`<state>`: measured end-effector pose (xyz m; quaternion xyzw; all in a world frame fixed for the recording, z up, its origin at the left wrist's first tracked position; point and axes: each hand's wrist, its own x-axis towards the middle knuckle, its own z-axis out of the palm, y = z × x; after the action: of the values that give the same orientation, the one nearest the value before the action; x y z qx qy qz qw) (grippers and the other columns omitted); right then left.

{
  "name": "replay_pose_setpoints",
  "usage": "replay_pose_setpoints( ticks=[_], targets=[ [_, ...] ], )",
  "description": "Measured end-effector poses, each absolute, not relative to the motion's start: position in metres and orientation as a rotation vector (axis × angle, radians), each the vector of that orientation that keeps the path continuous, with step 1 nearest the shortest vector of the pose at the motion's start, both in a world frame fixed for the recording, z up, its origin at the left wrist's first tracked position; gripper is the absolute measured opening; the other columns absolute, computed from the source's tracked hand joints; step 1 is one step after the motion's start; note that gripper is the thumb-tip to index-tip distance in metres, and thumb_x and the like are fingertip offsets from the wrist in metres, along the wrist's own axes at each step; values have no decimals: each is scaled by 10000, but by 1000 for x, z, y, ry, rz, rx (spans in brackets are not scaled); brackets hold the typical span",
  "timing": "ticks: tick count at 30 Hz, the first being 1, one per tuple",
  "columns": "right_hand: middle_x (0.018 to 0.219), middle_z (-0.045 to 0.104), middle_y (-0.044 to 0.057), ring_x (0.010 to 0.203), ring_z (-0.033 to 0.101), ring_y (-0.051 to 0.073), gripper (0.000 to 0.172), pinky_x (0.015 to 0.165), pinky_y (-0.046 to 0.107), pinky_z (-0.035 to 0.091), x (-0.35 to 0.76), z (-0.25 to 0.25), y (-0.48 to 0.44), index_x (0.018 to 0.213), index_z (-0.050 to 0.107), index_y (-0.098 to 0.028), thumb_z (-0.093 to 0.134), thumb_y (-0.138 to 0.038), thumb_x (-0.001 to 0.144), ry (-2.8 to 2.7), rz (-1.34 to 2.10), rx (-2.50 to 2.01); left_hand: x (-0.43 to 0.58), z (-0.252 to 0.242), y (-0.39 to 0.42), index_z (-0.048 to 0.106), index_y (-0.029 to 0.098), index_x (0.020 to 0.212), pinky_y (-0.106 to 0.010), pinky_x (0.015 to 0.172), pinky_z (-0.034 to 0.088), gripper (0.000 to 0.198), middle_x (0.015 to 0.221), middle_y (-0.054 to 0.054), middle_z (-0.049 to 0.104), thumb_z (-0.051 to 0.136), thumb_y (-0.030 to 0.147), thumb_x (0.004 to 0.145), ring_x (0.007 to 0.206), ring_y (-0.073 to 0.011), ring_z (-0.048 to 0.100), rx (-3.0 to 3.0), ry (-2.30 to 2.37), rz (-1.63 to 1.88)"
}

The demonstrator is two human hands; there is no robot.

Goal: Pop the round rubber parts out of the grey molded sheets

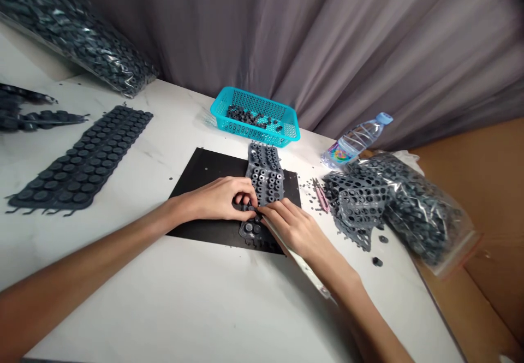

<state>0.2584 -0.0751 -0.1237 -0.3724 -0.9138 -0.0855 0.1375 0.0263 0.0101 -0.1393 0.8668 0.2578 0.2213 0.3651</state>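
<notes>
A narrow dark-grey moulded rubber sheet [266, 180], with rows of small round knobs and holes, lies across a black mat [213, 174]. My left hand [223, 199] comes in from the left, its thumb and fingertips pinched on the sheet near its close end. Opposite it, my right hand [292, 224] is closed, with fingertips pressed at the same spot. The fingers partly cover the knobs there. A long pale strip [307, 270] runs beneath my right hand and wrist; whether the hand grips it I cannot tell.
A turquoise basket [295, 125] holds small dark rubber pieces. Another knobbed sheet [84, 161] lies left. Pink thread snips [321, 195], a water bottle [356, 140], perforated sheets [360, 202] and a filled plastic bag [429, 215] are on the right. A larger bag [77, 33] leans at back left.
</notes>
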Motion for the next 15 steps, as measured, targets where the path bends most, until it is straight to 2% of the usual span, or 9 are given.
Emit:
replay_pose_setpoints(
  ticks=[6,9,11,15],
  targets=[
    [1023,695,116,949,633,248,256,815,369,543,254,-131,-76,1185,640,-147,436,-254,1074,-2318,41,-1336,30,-146,11,671,187,788,-247,653,446,190,772,16,598,749,360,807,708,-121,561,2203,668,575],
    [1019,712,104,919,668,239,259,846,380,540,272,-131,-69,1155,659,-169,457,-301,1060,-1907,164,-1607,30,-145,10,666,190,796,-248,667,444,181,758,23,598,755,347,800,717,-121,560,2221,672,564],
    [1006,734,95,877,688,241,254,811,376,543,290,-127,-64,1096,690,-181,514,-354,1034,-1772,191,-1703,29,-142,10,678,194,824,-250,682,453,178,778,20,608,762,349,797,734,-124,569,2204,666,540],
    [1006,750,84,820,697,228,268,773,360,542,309,-112,-62,1093,735,-200,587,-403,998,-1888,319,-1667,27,-138,9,702,199,862,-264,691,466,193,789,9,618,766,369,795,744,-136,584,2167,674,516]
  ],
)
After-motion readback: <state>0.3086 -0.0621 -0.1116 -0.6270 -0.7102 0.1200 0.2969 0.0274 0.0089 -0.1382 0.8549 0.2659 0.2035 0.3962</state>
